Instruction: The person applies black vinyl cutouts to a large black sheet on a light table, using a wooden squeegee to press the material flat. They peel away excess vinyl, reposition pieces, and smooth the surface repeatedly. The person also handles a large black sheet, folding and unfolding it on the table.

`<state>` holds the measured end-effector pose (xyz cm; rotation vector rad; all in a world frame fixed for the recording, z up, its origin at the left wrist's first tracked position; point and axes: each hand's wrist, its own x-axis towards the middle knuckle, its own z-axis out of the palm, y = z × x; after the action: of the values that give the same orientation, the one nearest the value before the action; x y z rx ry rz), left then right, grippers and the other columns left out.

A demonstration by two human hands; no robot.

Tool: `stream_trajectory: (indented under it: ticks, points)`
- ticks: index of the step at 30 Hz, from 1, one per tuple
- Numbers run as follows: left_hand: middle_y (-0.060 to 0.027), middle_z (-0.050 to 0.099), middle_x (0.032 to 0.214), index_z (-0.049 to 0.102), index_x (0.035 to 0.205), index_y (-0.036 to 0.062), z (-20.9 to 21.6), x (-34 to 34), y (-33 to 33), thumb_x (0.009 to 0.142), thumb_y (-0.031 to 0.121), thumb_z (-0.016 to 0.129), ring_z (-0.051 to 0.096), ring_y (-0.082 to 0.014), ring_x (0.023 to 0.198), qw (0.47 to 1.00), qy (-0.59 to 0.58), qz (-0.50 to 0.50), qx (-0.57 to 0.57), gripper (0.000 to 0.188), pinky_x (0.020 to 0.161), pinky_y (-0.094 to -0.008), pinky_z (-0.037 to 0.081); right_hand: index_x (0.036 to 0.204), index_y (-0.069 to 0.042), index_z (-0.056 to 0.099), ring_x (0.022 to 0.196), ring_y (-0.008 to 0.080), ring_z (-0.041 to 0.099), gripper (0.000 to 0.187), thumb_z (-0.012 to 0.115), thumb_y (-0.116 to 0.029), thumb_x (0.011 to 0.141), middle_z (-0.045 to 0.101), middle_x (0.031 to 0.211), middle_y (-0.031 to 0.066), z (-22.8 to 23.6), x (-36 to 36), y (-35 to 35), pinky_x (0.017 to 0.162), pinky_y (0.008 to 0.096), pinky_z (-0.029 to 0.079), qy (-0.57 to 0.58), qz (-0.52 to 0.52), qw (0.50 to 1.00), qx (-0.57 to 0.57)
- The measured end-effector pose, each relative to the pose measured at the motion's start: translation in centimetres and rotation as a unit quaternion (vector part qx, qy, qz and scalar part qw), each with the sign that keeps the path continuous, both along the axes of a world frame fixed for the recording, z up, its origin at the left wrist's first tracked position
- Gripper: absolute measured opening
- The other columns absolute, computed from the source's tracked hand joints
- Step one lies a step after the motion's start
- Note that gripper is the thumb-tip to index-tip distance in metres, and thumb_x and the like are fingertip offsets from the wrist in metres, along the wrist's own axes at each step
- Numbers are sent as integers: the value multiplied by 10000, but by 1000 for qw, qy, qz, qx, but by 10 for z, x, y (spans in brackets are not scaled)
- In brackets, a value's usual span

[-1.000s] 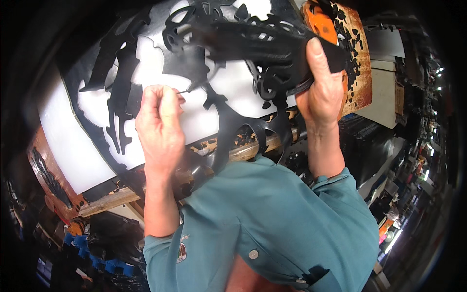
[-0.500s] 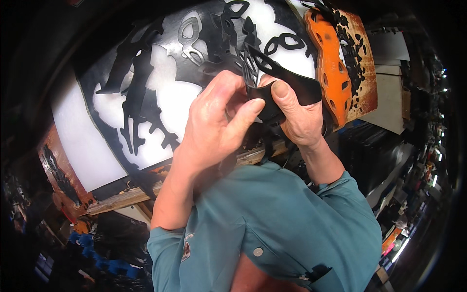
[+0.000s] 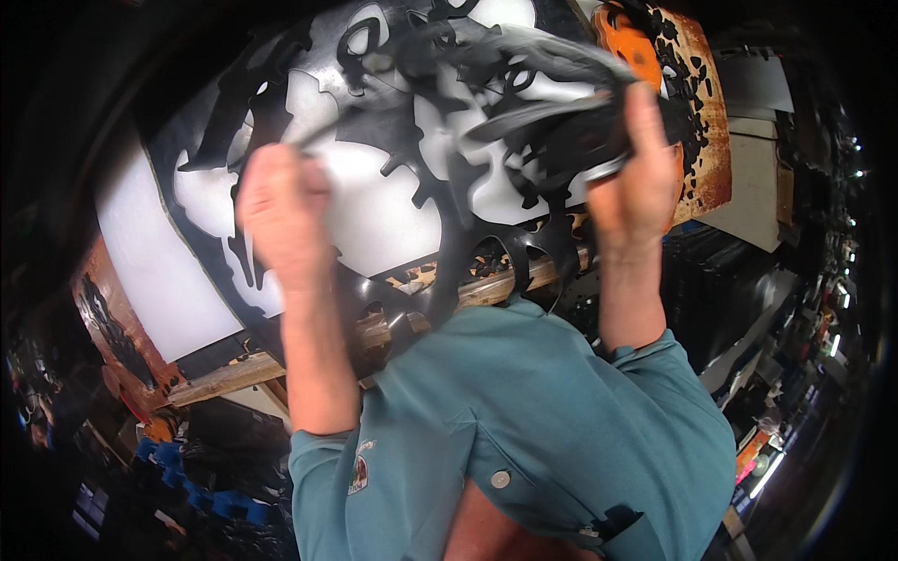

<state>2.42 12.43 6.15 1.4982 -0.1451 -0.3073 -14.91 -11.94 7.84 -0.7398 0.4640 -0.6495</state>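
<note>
My left hand (image 3: 285,210) is closed, blurred by motion, over the left part of the board. It grips the end of a thin black strip of sheet scrap (image 3: 351,114) that stretches up and to the right. My right hand (image 3: 638,178), at the right, is closed round a bunch of flat black cut-out pieces (image 3: 585,140), thumb on top. These pieces are smeared, so their single shapes are hard to make out. Below and between the hands lies a black cut sheet (image 3: 449,220) with large openings, spread over a white board (image 3: 383,215).
An orange cutting form (image 3: 625,42) rests at the far right on a rusty-edged board (image 3: 708,140) strewn with small black bits. A wooden bar (image 3: 229,377) runs along the near edge. White sheet (image 3: 173,271) lies at the left; dark stacked material (image 3: 725,290) stands to the right.
My hands have moved apart from the middle, the left hand to the left and the right hand up and right. The black pieces have swung out between them, uncovering more of the sheet below.
</note>
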Motion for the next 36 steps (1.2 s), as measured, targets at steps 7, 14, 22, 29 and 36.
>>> stream_trajectory:
  ticks: [7,14,22,29,36]
  points:
    - [9,457,677,489,816,96,-20,30,79,1129,228,526,352,-80,550,989,125,77,-15,342,523,-252,298,1253,-20,680,914,218,720,250,652,-186,1069,741,1189,121,43,-60,-161,795,346,591,-59,-157,981,-97]
    - [-111,716,921,663,1055,-14,39,-23,33,1140,356,514,667,-136,735,987,132,-83,49,407,676,-275,551,1206,-15,720,851,199,706,275,664,-40,937,750,1133,143,71,-3,-67,724,347,577,57,-153,832,-530]
    - [-111,728,1116,588,1364,-51,11,-73,9,1161,241,459,731,-157,950,904,377,-157,-125,378,890,-343,634,955,-5,673,770,308,645,169,780,-57,834,656,883,128,-11,27,73,674,403,546,27,188,720,-668]
    - [-290,684,1271,546,1369,-134,-4,-80,22,1153,264,466,765,-368,1049,915,345,-169,-121,460,909,-402,666,1105,-4,766,880,116,727,267,569,-185,1101,778,982,41,27,23,33,723,268,572,221,159,874,-403]
    - [-250,701,1235,560,1368,-107,1,-82,22,1149,242,471,767,-358,1038,912,350,-177,-122,421,896,-405,660,1298,36,664,986,204,728,262,568,-32,1065,768,1101,144,39,28,7,827,311,577,118,-94,750,-644]
